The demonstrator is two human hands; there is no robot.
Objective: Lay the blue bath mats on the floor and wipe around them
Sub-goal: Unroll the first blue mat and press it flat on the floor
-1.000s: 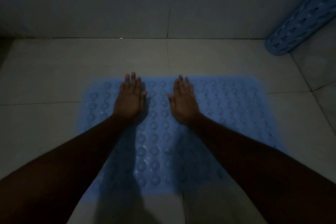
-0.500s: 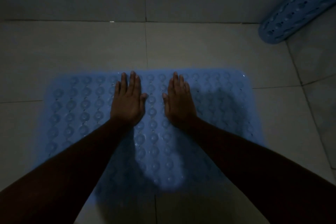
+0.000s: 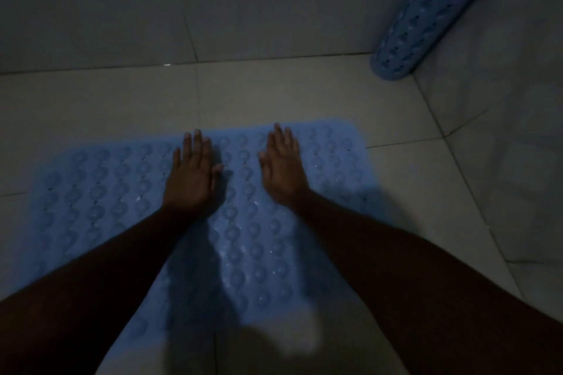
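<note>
No legible text, label, brand, number or sign anywhere in the dim view

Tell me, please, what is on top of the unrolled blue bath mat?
The left hand and right hand rest flat on the bath mat; forearms hide its near part.

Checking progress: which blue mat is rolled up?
The rolled mat propped in the far right corner; the flat mat lies spread under the left hand and right hand.

The rolled mat (image 3: 426,18) is cut off by the top edge, and the forearms (image 3: 380,253) cover the flat mat's (image 3: 100,192) near part.
</note>
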